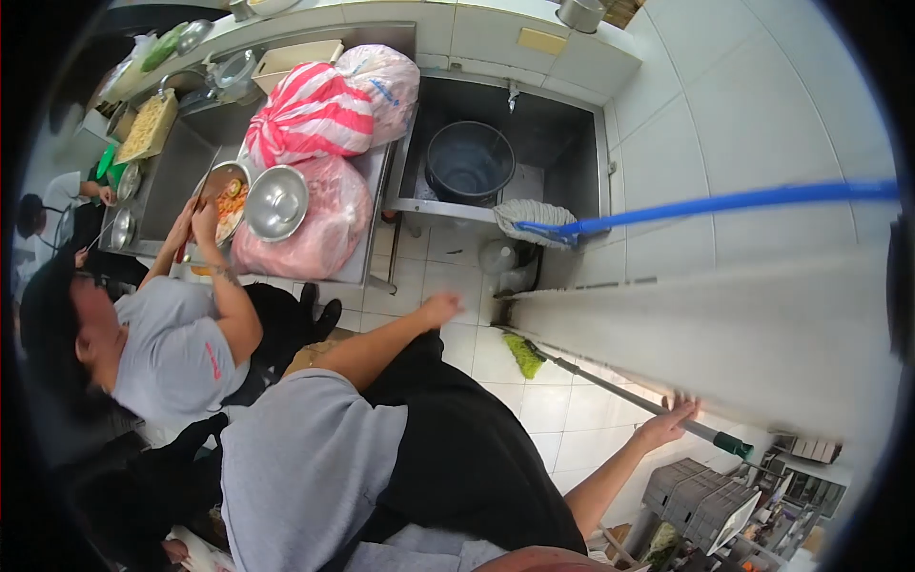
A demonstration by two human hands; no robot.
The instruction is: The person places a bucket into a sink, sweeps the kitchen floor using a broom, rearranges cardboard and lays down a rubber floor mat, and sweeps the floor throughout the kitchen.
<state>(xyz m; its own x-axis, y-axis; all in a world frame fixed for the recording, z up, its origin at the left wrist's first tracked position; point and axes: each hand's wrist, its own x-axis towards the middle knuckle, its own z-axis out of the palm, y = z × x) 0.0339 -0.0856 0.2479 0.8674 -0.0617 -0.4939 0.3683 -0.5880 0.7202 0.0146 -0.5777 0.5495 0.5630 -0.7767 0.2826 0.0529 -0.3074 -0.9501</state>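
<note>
My left hand [441,310] hangs over the tiled floor, smeared by motion, and nothing shows in it. My right hand [664,428] is closed round the grey pole [605,388] of a mop with a green head [523,357]. That head rests on the floor beside the white panel. Farther up, a rope mop [534,220] with a blue handle [734,206] lies over the front edge of a deep sink [438,208]. A dark bucket [470,162] stands inside the sink under a tap.
A co-worker [186,348] at the left works over a bowl of chopped food [232,205]. Plastic bags [319,224] and a metal bowl [276,203] sit on the counter. Another person [67,195] is farther left. A grey crate [696,500] stands at lower right.
</note>
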